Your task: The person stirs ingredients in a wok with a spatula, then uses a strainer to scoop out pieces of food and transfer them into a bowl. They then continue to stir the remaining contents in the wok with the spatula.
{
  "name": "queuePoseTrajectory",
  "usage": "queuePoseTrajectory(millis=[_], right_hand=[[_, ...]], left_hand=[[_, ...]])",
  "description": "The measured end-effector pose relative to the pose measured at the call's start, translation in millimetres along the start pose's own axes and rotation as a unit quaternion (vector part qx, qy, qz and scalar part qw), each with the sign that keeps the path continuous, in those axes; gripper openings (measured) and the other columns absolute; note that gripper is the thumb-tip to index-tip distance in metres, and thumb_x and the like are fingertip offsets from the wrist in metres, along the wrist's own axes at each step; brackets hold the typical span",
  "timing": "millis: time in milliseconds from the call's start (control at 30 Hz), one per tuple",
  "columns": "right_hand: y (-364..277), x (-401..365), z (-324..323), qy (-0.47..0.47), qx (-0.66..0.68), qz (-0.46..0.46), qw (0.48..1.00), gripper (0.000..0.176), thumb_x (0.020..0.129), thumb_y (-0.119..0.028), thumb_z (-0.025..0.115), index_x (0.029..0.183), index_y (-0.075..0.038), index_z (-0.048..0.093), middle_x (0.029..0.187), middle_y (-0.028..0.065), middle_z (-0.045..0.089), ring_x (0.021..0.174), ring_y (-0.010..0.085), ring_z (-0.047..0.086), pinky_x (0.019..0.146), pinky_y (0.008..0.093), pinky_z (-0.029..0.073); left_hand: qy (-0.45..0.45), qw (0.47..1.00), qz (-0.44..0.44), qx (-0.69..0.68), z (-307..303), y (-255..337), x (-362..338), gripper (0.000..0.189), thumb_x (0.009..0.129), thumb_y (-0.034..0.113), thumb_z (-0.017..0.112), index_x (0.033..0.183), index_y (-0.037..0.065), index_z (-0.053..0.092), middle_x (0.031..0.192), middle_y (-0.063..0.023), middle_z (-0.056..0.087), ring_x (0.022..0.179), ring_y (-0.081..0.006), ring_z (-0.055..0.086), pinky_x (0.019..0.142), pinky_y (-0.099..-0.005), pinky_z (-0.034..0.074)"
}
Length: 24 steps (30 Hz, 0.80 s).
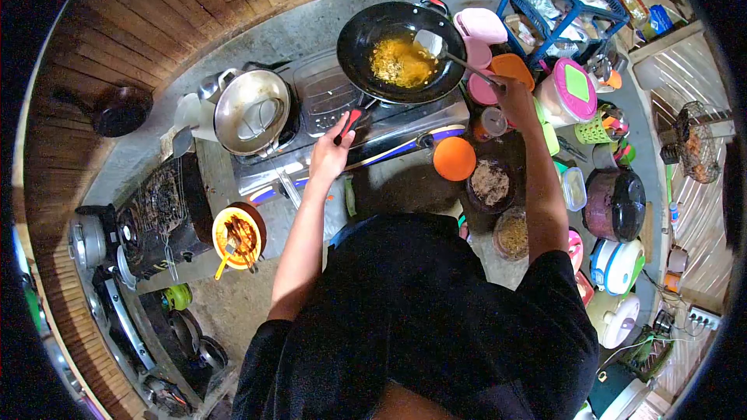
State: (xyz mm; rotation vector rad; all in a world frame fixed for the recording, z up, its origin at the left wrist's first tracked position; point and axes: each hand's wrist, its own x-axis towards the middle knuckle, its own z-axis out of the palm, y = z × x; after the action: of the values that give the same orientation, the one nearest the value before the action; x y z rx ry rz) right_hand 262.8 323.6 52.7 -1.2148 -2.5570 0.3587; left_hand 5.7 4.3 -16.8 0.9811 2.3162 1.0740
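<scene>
A black wok (354, 47) sits on the right side of the gas stove (366, 140), with yellow-orange oily food (401, 64) in its bottom. My left hand (330, 154) is closed on the wok's red and black handle (350, 124). In my right hand (512, 101) is the dark handle of a spatula (429, 43), whose pale blade rests inside the wok, at the right edge of the food. Part of my right hand's grip is hidden by the angle. An orange bowl or lid (454, 159) lies near my right forearm.
A metal pan (229, 128) stands on the stove's left side. An orange bowl (218, 237) with red sauce is at lower left. Bowls of ground food (490, 185) sit under my right arm. Pink containers (574, 89), a blue rack (517, 0) and a dark pot (615, 206) crowd the right.
</scene>
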Motion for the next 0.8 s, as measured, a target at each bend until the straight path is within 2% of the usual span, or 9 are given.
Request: queuePoseTrajectory(millis=[67,200,267,300,367,467,700,767,800], right_hand=[[12.2,-0.8,3.0,-0.011,0.107,-0.089,0.990,0.023,0.089,-0.020,0.061,0.106,-0.008,0.070,0.084,0.0165,0.069,0.076,0.0340,0.068,0.068,0.0422,0.052],[19.9,1.5,8.1,-0.077,0.114,-0.091,0.986,0.022,0.088,-0.019,0.063,0.105,-0.008,0.070,0.078,0.0125,0.069,0.067,0.0250,0.066,0.064,0.0374,0.050],[-1.6,-2.0,-7.8,-0.199,0.132,-0.015,0.971,0.022,0.088,-0.023,0.063,0.103,-0.010,0.072,0.094,0.0113,0.071,0.089,0.0260,0.068,0.079,0.0358,0.051],[0.5,-1.6,-3.5,-0.199,0.133,-0.015,0.971,0.022,0.088,-0.023,0.063,0.103,-0.010,0.072,0.094,0.0113,0.071,0.089,0.0260,0.068,0.079,0.0358,0.051],[5.9,-0.5,10.0,-0.178,0.195,-0.135,0.955,0.022,0.089,-0.017,0.063,0.108,-0.007,0.069,0.075,0.0044,0.064,0.068,0.0109,0.057,0.063,0.0295,0.046],[0.4,-0.5,17.7,-0.199,0.295,-0.057,0.933,0.021,0.090,-0.016,0.062,0.108,-0.007,0.069,0.075,0.0024,0.062,0.069,0.0096,0.054,0.065,0.0283,0.045],[-18.5,7.1,13.4,-0.176,0.274,-0.035,0.945,0.022,0.091,-0.015,0.060,0.109,-0.009,0.069,0.080,0.0051,0.066,0.072,0.0139,0.061,0.067,0.0301,0.047],[-22.6,7.3,13.2,0.008,0.174,-0.120,0.977,0.020,0.091,-0.021,0.059,0.103,-0.011,0.070,0.078,0.0128,0.069,0.069,0.0267,0.068,0.061,0.0407,0.051],[-25.9,7.9,9.9,0.008,0.174,-0.120,0.977,0.020,0.091,-0.021,0.059,0.103,-0.011,0.070,0.078,0.0128,0.069,0.069,0.0267,0.068,0.061,0.0407,0.051]], left_hand=[[-0.010,1.000,-0.017,0.012,-4.8,8.9,-2.3,0.046,0.091,0.035,0.060,0.135,0.035,0.049,0.111,-0.0157,0.066,0.099,-0.0312,0.065,0.085,-0.0370,0.048],[-0.011,1.000,-0.019,0.007,-4.6,8.4,-3.1,0.046,0.091,0.035,0.060,0.135,0.035,0.049,0.114,-0.0152,0.065,0.101,-0.0320,0.065,0.086,-0.0371,0.048],[-0.007,1.000,-0.010,-0.001,-1.1,2.7,-2.4,0.046,0.090,0.035,0.060,0.135,0.035,0.049,0.115,-0.0149,0.065,0.101,-0.0321,0.065,0.086,-0.0370,0.048],[0.001,1.000,-0.003,0.002,-0.6,2.6,-2.2,0.046,0.090,0.035,0.060,0.135,0.035,0.049,0.116,-0.0149,0.064,0.102,-0.0322,0.064,0.087,-0.0370,0.048],[0.009,1.000,0.005,0.006,-0.7,2.0,-2.4,0.046,0.090,0.035,0.060,0.135,0.035,0.049,0.117,-0.0150,0.064,0.102,-0.0323,0.064,0.087,-0.0370,0.048],[-0.006,1.000,-0.021,0.006,-5.5,11.1,-4.0,0.046,0.090,0.035,0.060,0.136,0.035,0.049,0.118,-0.0149,0.064,0.104,-0.0323,0.064,0.087,-0.0371,0.048],[-0.016,0.999,-0.035,0.000,-3.8,8.4,-3.5,0.047,0.091,0.036,0.060,0.136,0.037,0.048,0.118,-0.0141,0.064,0.104,-0.0319,0.063,0.088,-0.0374,0.048],[-0.014,0.999,-0.030,-0.003,-2.8,7.1,-3.4,0.047,0.091,0.036,0.060,0.136,0.037,0.048,0.117,-0.0139,0.064,0.104,-0.0318,0.064,0.088,-0.0373,0.048],[-0.002,1.000,-0.014,0.001,-2.8,7.8,-3.9,0.046,0.091,0.036,0.060,0.136,0.037,0.048,0.115,-0.0145,0.065,0.102,-0.0320,0.064,0.087,-0.0379,0.048]])
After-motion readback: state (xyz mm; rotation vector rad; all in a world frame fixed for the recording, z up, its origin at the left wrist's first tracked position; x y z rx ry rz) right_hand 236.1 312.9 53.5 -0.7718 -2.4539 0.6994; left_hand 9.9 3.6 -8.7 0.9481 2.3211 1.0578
